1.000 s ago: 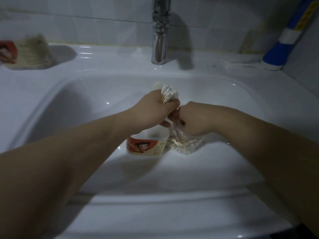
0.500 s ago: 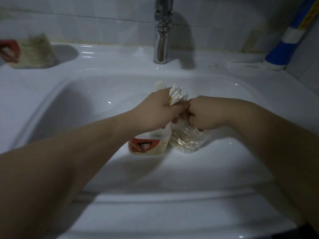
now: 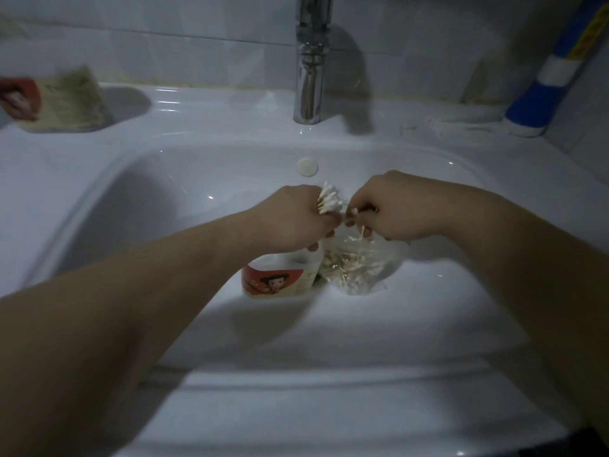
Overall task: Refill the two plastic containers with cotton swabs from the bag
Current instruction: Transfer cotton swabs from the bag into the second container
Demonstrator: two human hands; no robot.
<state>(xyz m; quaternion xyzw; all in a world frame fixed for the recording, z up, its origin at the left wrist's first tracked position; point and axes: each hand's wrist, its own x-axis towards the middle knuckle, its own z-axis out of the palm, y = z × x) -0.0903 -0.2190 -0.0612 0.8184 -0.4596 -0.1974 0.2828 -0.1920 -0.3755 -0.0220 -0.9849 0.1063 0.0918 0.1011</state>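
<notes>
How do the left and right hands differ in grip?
Left hand grips a thick swab bundle, tips up; right hand pinches only a few swabs. Left hand is above the labelled container; right hand above the bag. Both hover over the sink.

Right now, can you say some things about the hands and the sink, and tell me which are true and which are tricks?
1. The left hand grips a bunch of cotton swabs. True.
2. The bag lies up on the counter beside the tap. False: it is down in the sink, just below the right hand.
3. The right hand pinches a few loose swabs. True.
4. Water is pouring from the tap. False: no stream of water shows.
5. The container with the cartoon label is to the right of the bag. False: it is right beside the bag on its left, under the left hand.
</notes>
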